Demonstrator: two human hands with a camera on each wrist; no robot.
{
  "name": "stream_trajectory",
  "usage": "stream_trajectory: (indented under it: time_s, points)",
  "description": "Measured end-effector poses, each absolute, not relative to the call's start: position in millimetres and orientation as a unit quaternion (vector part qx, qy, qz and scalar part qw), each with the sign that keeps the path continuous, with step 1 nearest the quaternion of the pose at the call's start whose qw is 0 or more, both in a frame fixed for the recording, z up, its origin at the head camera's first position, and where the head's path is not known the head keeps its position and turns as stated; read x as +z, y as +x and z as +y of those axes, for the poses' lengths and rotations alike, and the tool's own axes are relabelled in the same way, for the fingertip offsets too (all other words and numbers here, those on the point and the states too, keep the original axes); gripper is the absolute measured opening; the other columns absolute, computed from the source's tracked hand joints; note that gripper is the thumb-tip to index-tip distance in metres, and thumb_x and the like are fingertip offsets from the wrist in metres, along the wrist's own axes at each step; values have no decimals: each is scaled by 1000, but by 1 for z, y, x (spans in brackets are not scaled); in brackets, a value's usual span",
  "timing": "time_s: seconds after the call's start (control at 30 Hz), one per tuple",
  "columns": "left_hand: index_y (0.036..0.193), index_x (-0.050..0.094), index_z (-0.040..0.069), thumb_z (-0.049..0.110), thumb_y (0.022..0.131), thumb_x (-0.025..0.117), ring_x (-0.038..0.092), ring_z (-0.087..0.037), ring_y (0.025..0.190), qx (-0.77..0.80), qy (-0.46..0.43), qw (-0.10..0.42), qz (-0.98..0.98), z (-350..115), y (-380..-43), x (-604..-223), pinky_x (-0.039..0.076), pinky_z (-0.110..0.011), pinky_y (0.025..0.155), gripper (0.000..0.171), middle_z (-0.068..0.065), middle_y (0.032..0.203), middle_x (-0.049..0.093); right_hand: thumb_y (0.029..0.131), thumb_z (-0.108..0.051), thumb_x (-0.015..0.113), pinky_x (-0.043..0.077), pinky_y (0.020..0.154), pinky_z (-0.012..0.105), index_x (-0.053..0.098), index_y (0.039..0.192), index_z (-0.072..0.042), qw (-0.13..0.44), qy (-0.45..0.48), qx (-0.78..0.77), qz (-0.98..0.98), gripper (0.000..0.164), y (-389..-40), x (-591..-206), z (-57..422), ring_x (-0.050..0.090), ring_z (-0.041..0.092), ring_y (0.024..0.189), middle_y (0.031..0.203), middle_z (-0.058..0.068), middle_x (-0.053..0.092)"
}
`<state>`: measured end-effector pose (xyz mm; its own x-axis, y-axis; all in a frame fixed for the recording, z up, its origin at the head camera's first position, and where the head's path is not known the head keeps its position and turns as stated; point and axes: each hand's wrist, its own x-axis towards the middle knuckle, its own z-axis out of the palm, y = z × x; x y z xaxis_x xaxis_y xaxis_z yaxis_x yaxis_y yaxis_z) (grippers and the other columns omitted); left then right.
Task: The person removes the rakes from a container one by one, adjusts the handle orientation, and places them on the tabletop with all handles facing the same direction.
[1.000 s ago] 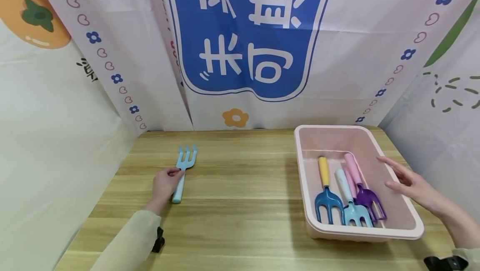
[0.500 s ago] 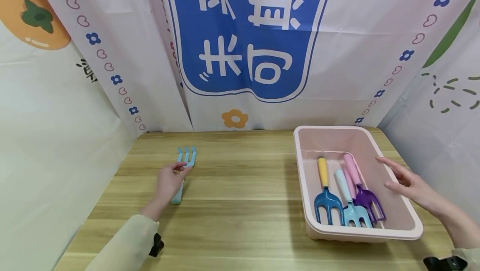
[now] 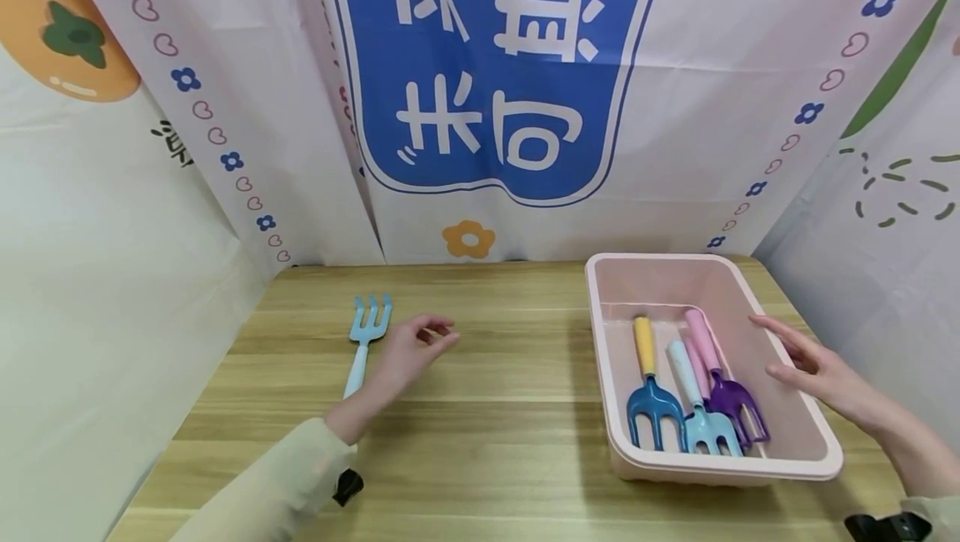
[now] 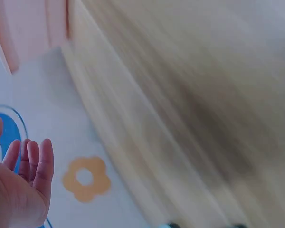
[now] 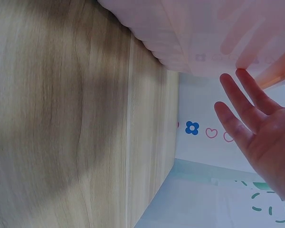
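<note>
A light blue hand fork (image 3: 363,342) lies on the left of the wooden table, tines pointing to the back. My left hand (image 3: 411,348) is above the table just right of the fork, holding nothing, its fingers loosely bent; the forearm covers the handle's lower end. My right hand (image 3: 813,367) rests with straight fingers at the right rim of a pink plastic bin (image 3: 723,465). Inside lie a dark blue fork (image 3: 654,404) with yellow handle, a light blue fork (image 3: 711,429), a purple fork (image 3: 733,398) with pink handle, and another pink handle (image 3: 697,363) partly hidden.
The wooden table (image 3: 480,442) ends at a white printed cloth (image 3: 322,208) hung behind it. More cloth walls stand at the left and right. The bin takes up the table's right side.
My left hand has let go of the light blue hand fork, passed over its tines and moved right. The fork stays in place. My right hand has stayed at the bin.
</note>
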<state>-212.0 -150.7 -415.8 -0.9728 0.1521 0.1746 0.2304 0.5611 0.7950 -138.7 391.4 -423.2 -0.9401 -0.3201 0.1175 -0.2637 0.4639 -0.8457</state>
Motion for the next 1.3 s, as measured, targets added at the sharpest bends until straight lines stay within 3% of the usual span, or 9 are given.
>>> stream_trajectory:
  time_s: [0.6, 0.67, 0.73, 0.83, 0.9, 1.03, 1.3]
  points:
    - [111, 68, 14, 24, 89, 73, 59, -14, 84, -454, -290, -53, -841, -76, -222, -362, 50, -28, 61, 25, 0, 100, 66, 99, -3, 50, 52, 74, 25, 21, 155, -18, 46, -165, -468, 867, 65, -140, -417, 390, 48, -10, 108, 128, -33, 37]
    - [113, 68, 13, 23, 89, 74, 59, -14, 84, -447, -310, -60, -837, -70, -227, -356, 49, -28, 61, 27, -1, 101, 67, 100, -4, 50, 51, 76, 24, 20, 156, -18, 53, -160, -463, 870, 65, -140, -416, 391, 48, -10, 109, 131, -27, 37]
    - [114, 68, 12, 23, 89, 74, 59, -14, 84, -441, -327, -69, -833, -65, -231, -350, 50, -27, 62, 28, 0, 100, 66, 100, -7, 51, 50, 78, 22, 20, 156, -19, 58, -151, -455, 875, 65, -139, -414, 391, 44, -12, 111, 142, -13, 37]
    - [115, 66, 12, 23, 89, 74, 60, -14, 83, -429, -355, -85, -827, -59, -239, -342, 51, -28, 64, 29, 2, 99, 65, 101, -11, 51, 47, 81, 20, 20, 156, -19, 58, -140, -444, 883, 64, -137, -414, 391, 40, -15, 112, 152, -1, 28]
    - [116, 66, 12, 23, 89, 73, 59, -15, 84, -420, -371, -98, -822, -55, -243, -337, 52, -28, 66, 31, 2, 99, 65, 101, -12, 51, 46, 81, 19, 21, 156, -19, 54, -137, -440, 886, 63, -136, -415, 391, 38, -17, 112, 154, -5, 22]
    - [119, 64, 11, 24, 90, 73, 60, -15, 88, -399, -400, -125, -816, -46, -252, -324, 52, -29, 75, 34, -2, 105, 65, 101, -11, 51, 46, 81, 20, 23, 155, -19, 49, -141, -440, 886, 61, -134, -416, 392, 35, -16, 113, 145, -26, 22]
    - [128, 58, 8, 23, 91, 71, 59, -14, 105, -410, -425, -201, -781, -27, -265, -300, 50, -27, 87, 42, -4, 121, 62, 101, -8, 50, 47, 80, 21, 24, 155, -19, 50, -155, -455, 876, 61, -135, -414, 391, 35, -17, 114, 145, -27, 23]
